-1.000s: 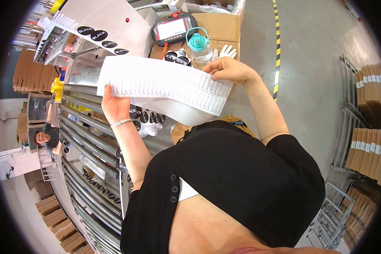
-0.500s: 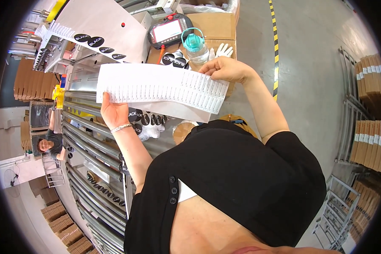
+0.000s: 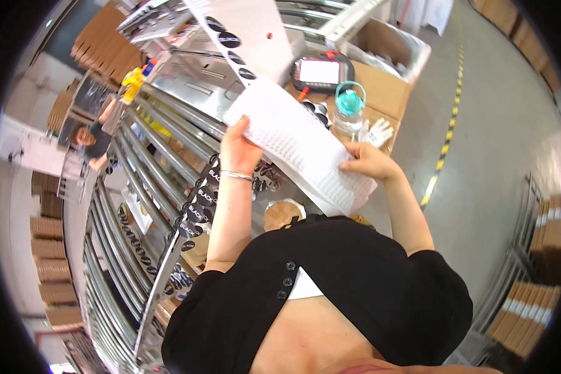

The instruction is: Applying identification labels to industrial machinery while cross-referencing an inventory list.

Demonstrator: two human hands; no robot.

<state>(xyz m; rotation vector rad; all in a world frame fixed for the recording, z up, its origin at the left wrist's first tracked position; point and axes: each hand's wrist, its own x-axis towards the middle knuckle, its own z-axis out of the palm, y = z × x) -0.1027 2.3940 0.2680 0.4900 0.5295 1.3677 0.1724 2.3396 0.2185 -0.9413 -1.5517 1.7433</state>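
A long white sheet of small printed labels (image 3: 299,143) is stretched between my two hands, slanting down from left to right. My left hand (image 3: 240,148) grips its left end, thumb on top and the fingers hidden beneath. At the right end my right hand (image 3: 373,162) pinches the upper edge between thumb and fingers. Another white layer shows under the sheet's lower edge. Just beyond my right hand lie white gloves (image 3: 378,132) beside a clear water bottle (image 3: 349,112) with a turquoise lid.
A handheld device with a screen (image 3: 321,71) rests on cardboard (image 3: 386,90) beyond the sheet. Roller conveyor bars (image 3: 168,162) run along my left, with round black stickers (image 3: 196,212) near their edge. Another person (image 3: 96,140) is at the far left. Stacked cartons (image 3: 523,311) stand at right.
The whole view has turned, so the surroundings appear shifted. The sheet now slopes more steeply down to the right, and my right hand is lower, near its right end. Both hands keep hold.
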